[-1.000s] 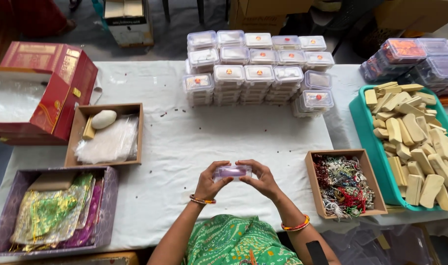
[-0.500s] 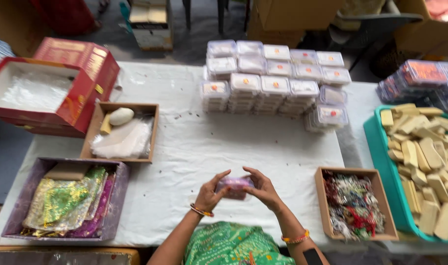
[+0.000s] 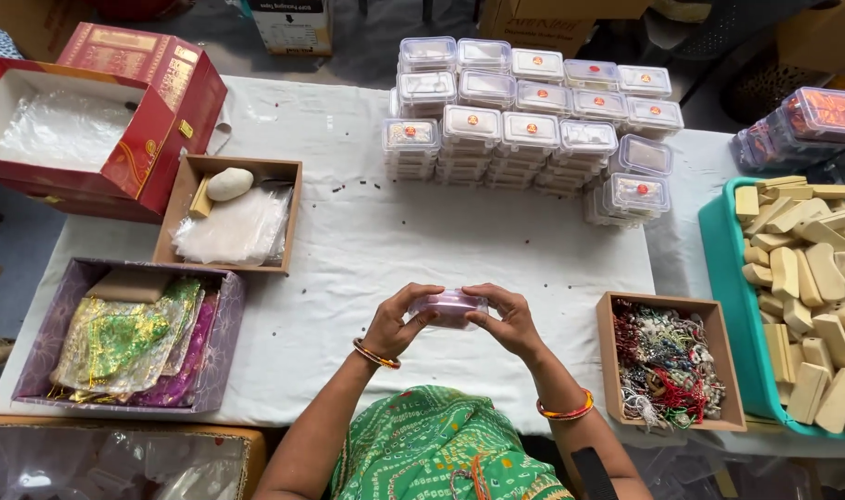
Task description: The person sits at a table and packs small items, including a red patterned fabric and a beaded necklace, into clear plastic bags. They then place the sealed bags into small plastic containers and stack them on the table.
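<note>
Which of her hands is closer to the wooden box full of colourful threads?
Right. Her right hand sits just left of the thread box; her left hand is farther off.

Stacked clear plastic boxes with round orange labels are sitting at the table's far side. An open red carton is standing far left, and a small clear box is being gripped in both hands.

The hands' fingers cover much of the small clear box; the green tray runs off the right edge.

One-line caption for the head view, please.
Both hands, left and right, hold a small clear plastic box above a white-covered table, stacked clear boxes behind.
</note>
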